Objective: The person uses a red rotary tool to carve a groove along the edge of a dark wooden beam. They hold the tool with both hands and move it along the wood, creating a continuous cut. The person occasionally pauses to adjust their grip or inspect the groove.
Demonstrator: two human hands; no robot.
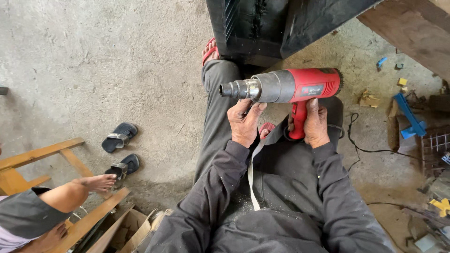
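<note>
One heat gun (288, 86), red body with grey barrel and metal nozzle, sat level over the person's lap, nozzle pointing to the left of the frame. Right hand (315, 122) was wrapped shut around the red grip below the body. Left hand (244, 122) was under the barrel near the nozzle, fingers curled partway with the thumb up against the metal; whether it truly clamped the nozzle or just touched it, can't tell.

Edges: a dark machine block (262, 28) stood just ahead of the gun, close above it, near the person's knee. A wooden beam (412, 33) cut across the top right corner. The right side was crowded: blue plastic part (408, 117), black cord (361, 140) trailing off the lap across the floor, and scraps near the right edge. Open room lay to the left, a wide stretch of bare concrete floor (93, 61) in front of the nozzle.

Counts: two hands on the gun, one gun, one cord. Two dark sandals (120, 150) lay on the concrete, side by side, well apart from the gun. One red sandal (210, 51) showed on the person's foot by the machine block. Another person's bare foot (96, 182) rested lower left beside a wooden frame (42, 157).
</note>
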